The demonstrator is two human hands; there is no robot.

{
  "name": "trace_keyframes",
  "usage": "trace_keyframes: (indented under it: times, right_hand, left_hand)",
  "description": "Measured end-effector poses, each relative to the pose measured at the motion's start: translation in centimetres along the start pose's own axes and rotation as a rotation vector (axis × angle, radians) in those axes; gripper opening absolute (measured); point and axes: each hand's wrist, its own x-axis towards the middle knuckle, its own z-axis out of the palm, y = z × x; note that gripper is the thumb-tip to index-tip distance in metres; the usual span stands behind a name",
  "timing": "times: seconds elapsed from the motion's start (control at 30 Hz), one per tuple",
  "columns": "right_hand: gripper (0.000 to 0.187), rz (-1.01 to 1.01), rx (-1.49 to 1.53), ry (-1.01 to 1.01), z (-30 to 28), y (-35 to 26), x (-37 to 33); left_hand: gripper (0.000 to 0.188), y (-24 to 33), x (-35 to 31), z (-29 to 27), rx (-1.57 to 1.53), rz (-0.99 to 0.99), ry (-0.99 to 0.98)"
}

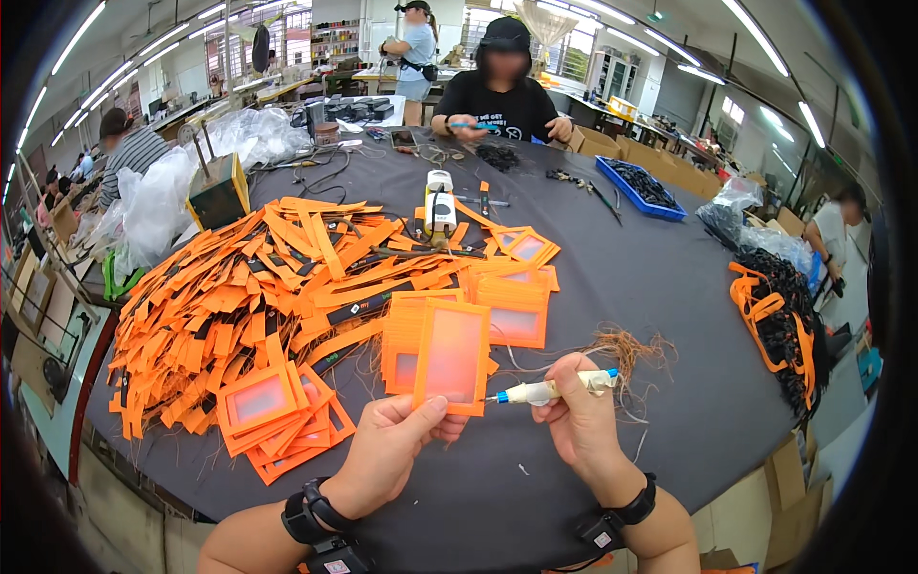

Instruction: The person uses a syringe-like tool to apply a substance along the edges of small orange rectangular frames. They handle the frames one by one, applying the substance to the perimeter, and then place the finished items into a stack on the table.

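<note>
A dark table [660,297] fills the middle of the picture, a heap of orange strips [206,320] spread across its left. At lower centre, the orange-bordered panel [454,356] stands nearly upright, its lower edge pinched by the left hand [404,442]. To its right, the right hand [577,413] closes around a white pen-like tool [535,392], nearly level, its tip aimed left at the panel's lower right edge (touching or not, I cannot tell).
</note>
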Motion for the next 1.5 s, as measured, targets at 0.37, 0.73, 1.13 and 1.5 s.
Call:
trace_keyframes:
  times: [0.37, 0.73, 1.13, 1.5]
  right_hand:
    - [0.017, -0.003, -0.004, -0.015, 0.1, 0.1, 0.0]
    - [0.016, -0.003, 0.005, -0.025, 0.0, 0.0, 0.0]
    - [0.029, -0.161, -0.006, -0.088, 0.0, -0.9, -0.1]
    - [0.039, -1.089, -1.170, -0.444, 2.1, -1.1, -0.2]
  left_hand:
    - [0.025, 0.0, 0.0, 0.0, -0.012, 0.012, -0.002]
    - [0.024, 0.0, 0.1, 0.0, -0.003, 0.015, 0.009]
    - [0.026, 0.0, 0.2, -0.2, -0.016, 0.003, -0.012]
    - [0.034, 0.4, -0.8, 0.8, -0.116, -0.163, -0.112]
